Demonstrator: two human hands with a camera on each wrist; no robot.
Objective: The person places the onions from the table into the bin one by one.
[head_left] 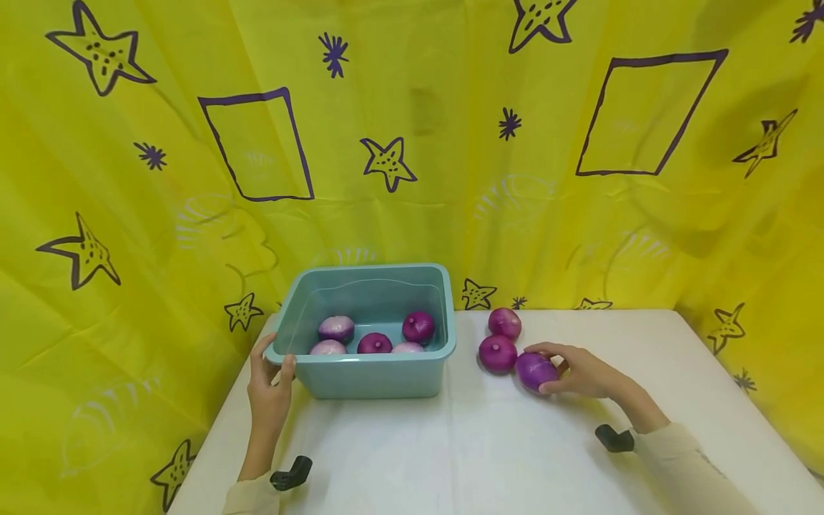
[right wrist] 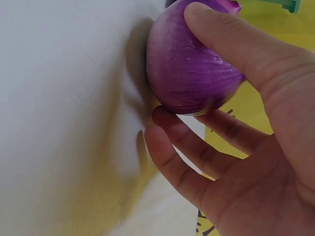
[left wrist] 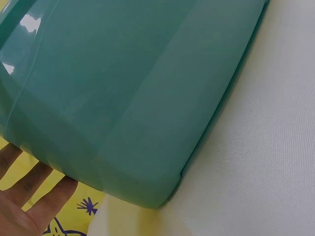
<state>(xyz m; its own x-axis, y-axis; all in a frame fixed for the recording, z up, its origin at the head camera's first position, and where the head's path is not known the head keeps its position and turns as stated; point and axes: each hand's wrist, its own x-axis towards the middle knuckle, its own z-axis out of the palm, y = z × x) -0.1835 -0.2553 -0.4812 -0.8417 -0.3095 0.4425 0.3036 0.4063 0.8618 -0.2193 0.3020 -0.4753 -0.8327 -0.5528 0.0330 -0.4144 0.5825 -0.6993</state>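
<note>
A teal plastic tub (head_left: 380,379) stands on the white table and holds several red onions (head_left: 375,343). My left hand (head_left: 275,363) grips the tub's near left corner, thumb over the rim. In the left wrist view its fingers (left wrist: 34,191) lie against the tub's outer wall (left wrist: 123,88). To the right of the tub, my right hand (head_left: 553,370) holds a purple onion (head_left: 531,372) that rests on the table. In the right wrist view the thumb (right wrist: 221,34) lies over that onion (right wrist: 189,69) and the fingers (right wrist: 182,147) curl beneath it.
Two more red onions (head_left: 498,352) (head_left: 505,322) lie just left of and behind the held one, between it and the tub. A yellow star-printed curtain (head_left: 412,143) hangs behind and around the white table (head_left: 463,443).
</note>
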